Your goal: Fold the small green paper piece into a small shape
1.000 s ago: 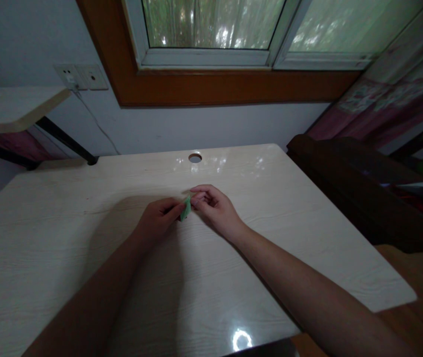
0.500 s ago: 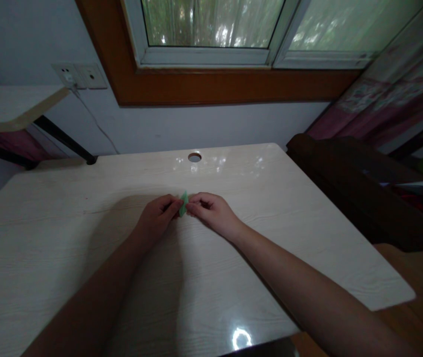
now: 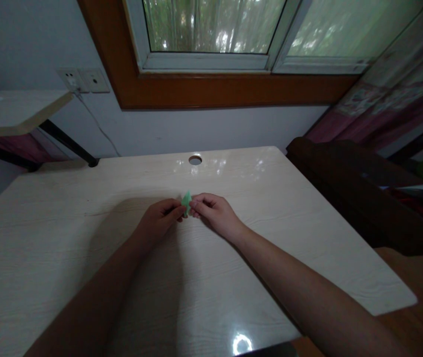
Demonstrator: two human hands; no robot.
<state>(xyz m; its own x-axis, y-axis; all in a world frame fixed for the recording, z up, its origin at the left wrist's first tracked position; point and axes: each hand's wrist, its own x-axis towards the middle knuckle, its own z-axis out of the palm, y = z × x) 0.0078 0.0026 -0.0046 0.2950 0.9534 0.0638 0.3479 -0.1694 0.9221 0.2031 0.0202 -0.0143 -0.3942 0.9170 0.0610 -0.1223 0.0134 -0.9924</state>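
A small piece of folded green paper [image 3: 186, 200], with a pointed top, is held between my two hands over the middle of the desk [image 3: 229, 277]. My left hand [image 3: 164, 214] pinches its left side between thumb and fingers. On the other side, my right hand [image 3: 211, 210] grips the right edge with thumb and forefinger. The fingertips cover the paper's lower part, so its full shape is hidden.
A round cable hole [image 3: 195, 160] lies near the desk's back edge. At the left, a raised shelf [image 3: 21, 111] stands on black legs. Behind are a wall socket [image 3: 83, 80] with a cord and a window [image 3: 211, 62]; dark brown furniture [image 3: 345, 193] flanks the right side.
The green paper has shifted slightly right and turned, showing a broader face. My left hand has moved a little right with it. The whole view has tipped slightly upward.
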